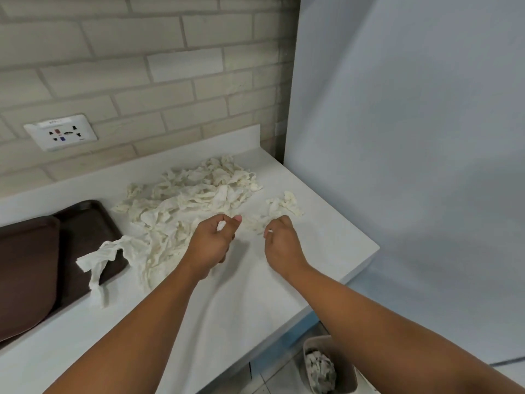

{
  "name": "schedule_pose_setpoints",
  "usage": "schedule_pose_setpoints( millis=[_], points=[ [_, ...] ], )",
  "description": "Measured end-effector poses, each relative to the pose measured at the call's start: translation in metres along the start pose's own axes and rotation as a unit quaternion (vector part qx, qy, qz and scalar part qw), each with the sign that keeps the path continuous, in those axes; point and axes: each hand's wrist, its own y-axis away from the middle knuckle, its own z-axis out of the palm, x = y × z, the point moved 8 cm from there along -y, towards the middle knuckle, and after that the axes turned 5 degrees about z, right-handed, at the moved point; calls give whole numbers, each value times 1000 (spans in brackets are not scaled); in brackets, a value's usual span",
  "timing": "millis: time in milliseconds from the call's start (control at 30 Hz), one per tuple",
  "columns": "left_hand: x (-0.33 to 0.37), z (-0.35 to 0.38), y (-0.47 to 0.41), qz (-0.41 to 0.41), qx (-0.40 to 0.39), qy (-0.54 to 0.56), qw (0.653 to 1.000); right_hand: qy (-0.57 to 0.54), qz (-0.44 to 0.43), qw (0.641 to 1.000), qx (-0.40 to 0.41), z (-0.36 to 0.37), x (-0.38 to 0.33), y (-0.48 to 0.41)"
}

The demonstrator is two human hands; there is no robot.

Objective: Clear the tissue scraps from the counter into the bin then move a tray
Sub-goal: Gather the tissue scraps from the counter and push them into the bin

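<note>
Left hand (211, 243) is over the white solid-surface counter (255, 294), fingers curled round a small white tissue scrap (221, 224). Right hand (281, 243), just beside it, pinches a second white tissue fragment (268, 231) at the fingertips. A large heap of cream torn tissue scraps (193, 200) lies on the counter beyond the hands, near the beige brick wall (142, 66). A smaller tissue cluster (284, 206) lies apart to the heap's right. One long tissue strip (99, 260) drapes over the corner of a dark brown rectangular plastic tray (85, 223) at the counter's left. A grey plastic bin (316, 343) stands on the floor below the counter edge, with tissue inside.
</note>
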Motion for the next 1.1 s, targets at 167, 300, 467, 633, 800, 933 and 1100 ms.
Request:
schedule_pose_setpoints(
  millis=[167, 300, 467, 633, 800, 933, 1100],
  points=[
    [24, 53, 20, 20, -21, -19, 999, -61, 45, 997, 19, -64, 17, 24],
    [45, 106, 49, 60, -35, -88, 994, -124, 86, 988, 38, -118, 36, 63],
    [50, 179, 95, 52, -78, -106, 990, -175, 106, 977, 65, -179, 66, 115],
    [28, 237, 132, 32, -117, -87, 989, -154, 130, 975, 96, -213, 113, 167],
    [4, 277, 157, 54, -126, -125, 983, -112, 141, 977, 111, -230, 149, 206],
    [-21, 294, 160, 45, -145, -148, 977, -117, 149, 973, 129, -236, 170, 219],
    [-77, 313, 159, -33, -232, -164, 958, -115, 203, 964, 132, -219, 212, 227]
  ],
)
